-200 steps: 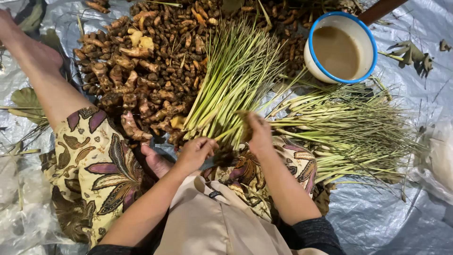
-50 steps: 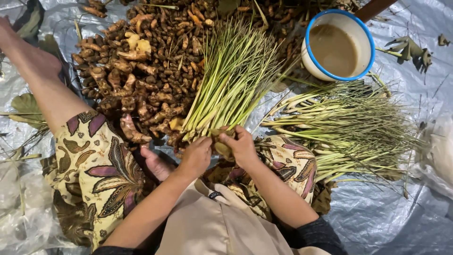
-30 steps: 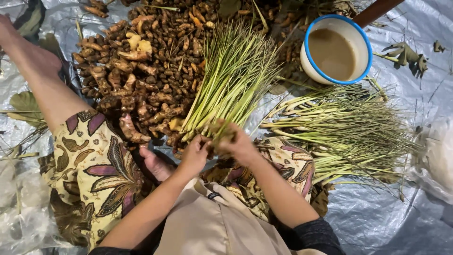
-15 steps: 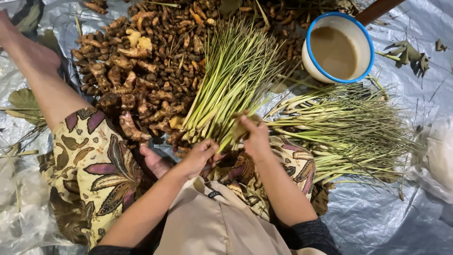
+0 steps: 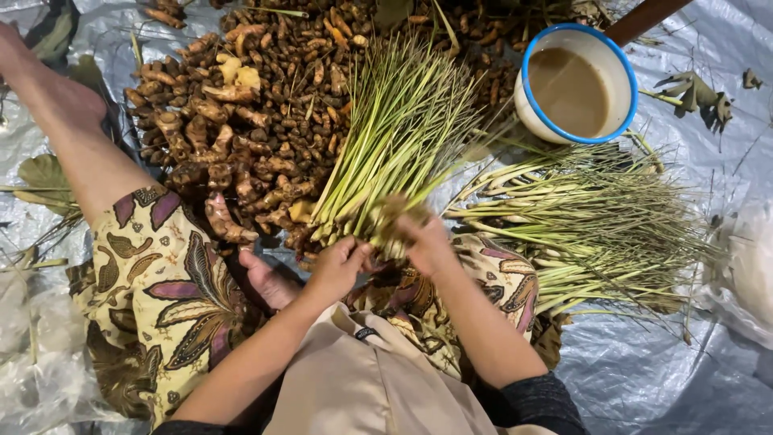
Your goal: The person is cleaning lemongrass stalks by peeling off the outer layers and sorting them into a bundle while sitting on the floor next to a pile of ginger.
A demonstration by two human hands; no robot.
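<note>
roots: brown rhizome pile, untouched
left hand: pinching base of upright lemongrass bundle
right hand: closed on the stalk ends
done: sorted lemongrass heap at right
bowl: blue-rimmed bowl, murky liquid

The lemongrass bundle lies fanned out on the silver tarp in front of the person's lap, its pale, thick root ends gathered close at the near edge and its thin green-yellow blades spreading away toward the top of the view. The stalks are long, straight and tightly packed at the base, looser at the tips. Its left side rests against the heap of brown rhizomes. At the base, a few stalks with brownish, dry outer sheaths stand out from the rest, blurred, slightly raised above the others, right at the bundle's near right corner.
</note>
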